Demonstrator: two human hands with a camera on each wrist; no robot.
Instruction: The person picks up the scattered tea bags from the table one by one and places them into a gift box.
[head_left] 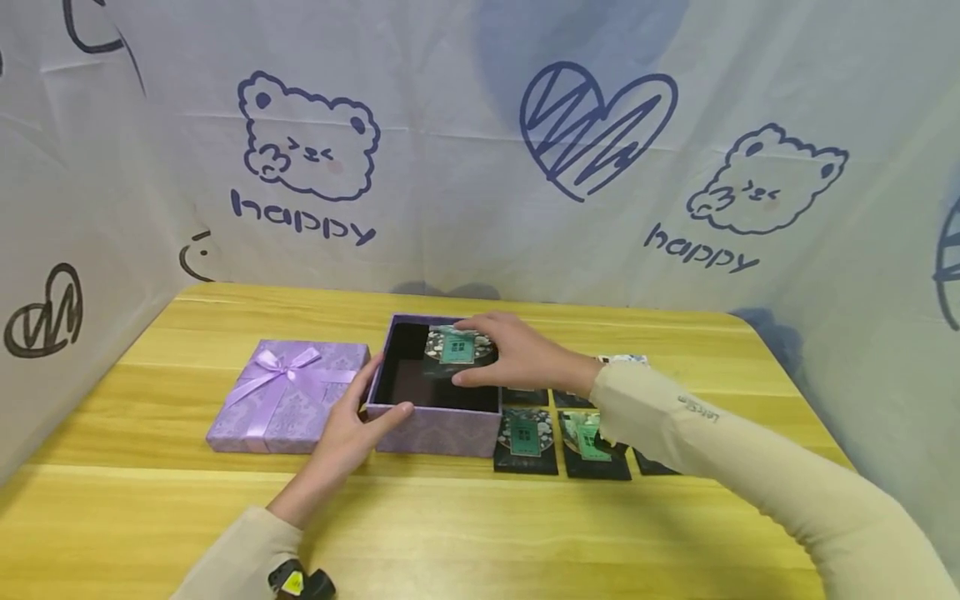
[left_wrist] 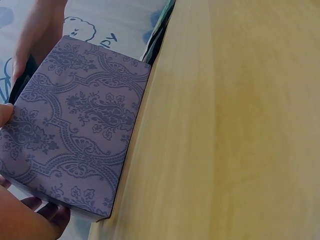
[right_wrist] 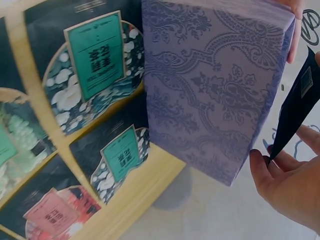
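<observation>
An open purple patterned box [head_left: 437,432] stands mid-table. My left hand [head_left: 386,388] grips its near left corner, thumb on the front rim and fingers along the left wall; the left wrist view shows that wall [left_wrist: 75,125] close up with my fingers [left_wrist: 47,216] below it. Over the box's dark inside, my right hand [head_left: 467,352] pinches a black packet with a green label [head_left: 452,350]. In the right wrist view the packet [right_wrist: 300,97] shows edge-on beside the box wall [right_wrist: 215,85].
The box's purple lid with a ribbon bow [head_left: 288,396] lies left of the box. Several similar black packets [head_left: 525,437] lie flat on the yellow wooden table [head_left: 480,533] to the box's right. A printed white cloth backdrop [head_left: 465,167] closes in the back and sides.
</observation>
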